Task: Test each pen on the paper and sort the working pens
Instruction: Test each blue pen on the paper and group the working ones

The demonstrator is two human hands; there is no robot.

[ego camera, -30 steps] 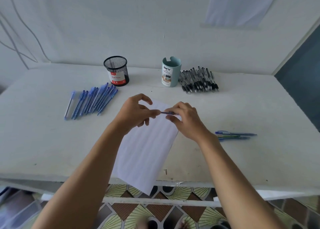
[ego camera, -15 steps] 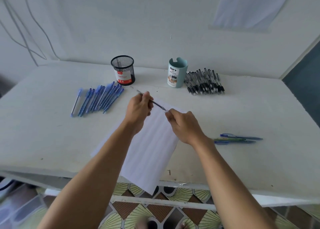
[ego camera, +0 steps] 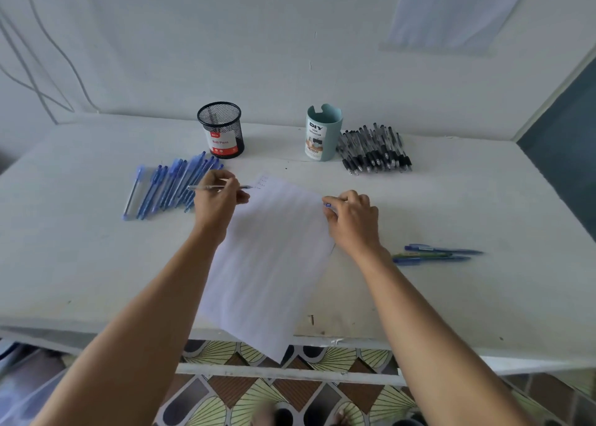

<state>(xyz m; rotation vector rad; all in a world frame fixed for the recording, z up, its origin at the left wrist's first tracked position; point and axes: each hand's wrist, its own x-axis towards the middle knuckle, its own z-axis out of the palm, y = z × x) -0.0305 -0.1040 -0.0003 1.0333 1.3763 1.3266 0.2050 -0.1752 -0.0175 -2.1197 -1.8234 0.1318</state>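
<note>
L hand [ego camera: 216, 206] grips slim clear-barrel blue pen [ego camera: 203, 187], centre-left of frame; long axis horiz, tip pointing right, just at upper-left corner of white lined paper sheet [ego camera: 271, 264]. R hand [ego camera: 353, 222] pinches small blue cap [ego camera: 328, 205] at sheet's right edge.

1. Our left hand [ego camera: 215, 206] is at the far left corner of the paper [ego camera: 274, 264]. Its fingers are curled round a pen [ego camera: 219, 187] held nearly level, tip towards that corner.
2. Our left forearm is bare and reaches in from the near left, over the paper's left edge.
3. Our right hand [ego camera: 353, 221] is at the paper's right edge, knuckles up and fingers curled, pinching a small blue cap [ego camera: 328, 204] at the fingertips.
4. Our right forearm is also bare and comes in from the near right, just beside the paper.
</note>
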